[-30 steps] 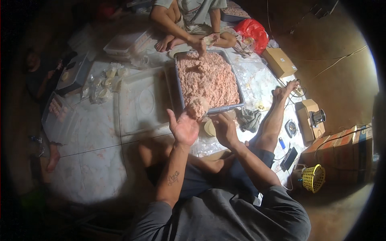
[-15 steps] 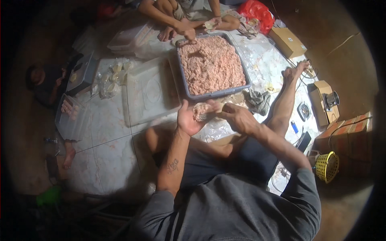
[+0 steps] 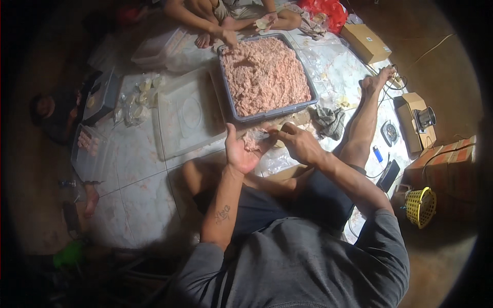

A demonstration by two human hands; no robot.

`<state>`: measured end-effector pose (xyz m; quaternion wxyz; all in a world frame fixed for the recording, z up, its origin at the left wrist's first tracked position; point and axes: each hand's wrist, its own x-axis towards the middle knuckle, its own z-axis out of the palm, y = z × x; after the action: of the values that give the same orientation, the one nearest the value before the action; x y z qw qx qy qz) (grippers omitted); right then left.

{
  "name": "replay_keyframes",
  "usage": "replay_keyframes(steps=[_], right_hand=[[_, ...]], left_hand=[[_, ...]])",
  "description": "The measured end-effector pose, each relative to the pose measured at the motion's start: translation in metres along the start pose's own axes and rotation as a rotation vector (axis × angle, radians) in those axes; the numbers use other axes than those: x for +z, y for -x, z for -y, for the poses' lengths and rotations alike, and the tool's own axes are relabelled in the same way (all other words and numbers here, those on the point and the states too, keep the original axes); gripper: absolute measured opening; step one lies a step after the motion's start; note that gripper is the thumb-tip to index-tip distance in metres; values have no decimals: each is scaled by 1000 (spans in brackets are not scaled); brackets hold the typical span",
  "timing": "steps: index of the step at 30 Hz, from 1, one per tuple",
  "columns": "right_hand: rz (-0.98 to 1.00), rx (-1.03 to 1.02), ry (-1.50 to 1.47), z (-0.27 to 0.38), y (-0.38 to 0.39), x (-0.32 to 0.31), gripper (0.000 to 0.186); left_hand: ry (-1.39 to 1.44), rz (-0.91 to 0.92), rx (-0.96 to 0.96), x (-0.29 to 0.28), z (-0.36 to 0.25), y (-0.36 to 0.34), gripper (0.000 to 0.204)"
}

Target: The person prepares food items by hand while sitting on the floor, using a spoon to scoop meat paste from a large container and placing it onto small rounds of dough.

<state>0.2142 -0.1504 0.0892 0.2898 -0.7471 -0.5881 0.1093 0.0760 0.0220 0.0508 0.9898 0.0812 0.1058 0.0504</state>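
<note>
My left hand (image 3: pixel 241 151) is cupped palm up and holds a small lump of pink minced meat (image 3: pixel 254 139). My right hand (image 3: pixel 297 141) pinches at that lump from the right, fingers closed on it. Just beyond both hands stands a grey rectangular tray (image 3: pixel 233 110) heaped with pink minced meat (image 3: pixel 264 74). At the tray's far edge another person's hand (image 3: pixel 227 37) reaches the meat, and their other hand (image 3: pixel 267 21) holds a pale wrapper.
A clear plastic lid (image 3: pixel 187 113) lies left of the tray on the tiled floor. My bare leg (image 3: pixel 362 120) stretches out to the right. A grey rag (image 3: pixel 328 120), a cardboard box (image 3: pixel 365 42), a yellow basket (image 3: pixel 420 206), a phone (image 3: pixel 389 175) and a lighter (image 3: pixel 377 153) lie on the right.
My hands stay together in front of the tray, working the lump of meat. The camera has tilted, so the tray sits higher and closer in view. The other person's hand has reached the tray's corner.
</note>
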Motion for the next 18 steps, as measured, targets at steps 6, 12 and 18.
replay_keyframes(steps=[6, 12, 18], right_hand=[[-295, 162, -222, 25, 7, 26, 18], [-414, 341, -371, 49, 11, 41, 19], [-273, 285, -323, 55, 10, 35, 17]], left_hand=[[-33, -185, 350, -17, 14, -6, 109], [-45, -200, 533, -38, 12, -15, 105], [-31, -227, 402, -30, 9, -22, 95]])
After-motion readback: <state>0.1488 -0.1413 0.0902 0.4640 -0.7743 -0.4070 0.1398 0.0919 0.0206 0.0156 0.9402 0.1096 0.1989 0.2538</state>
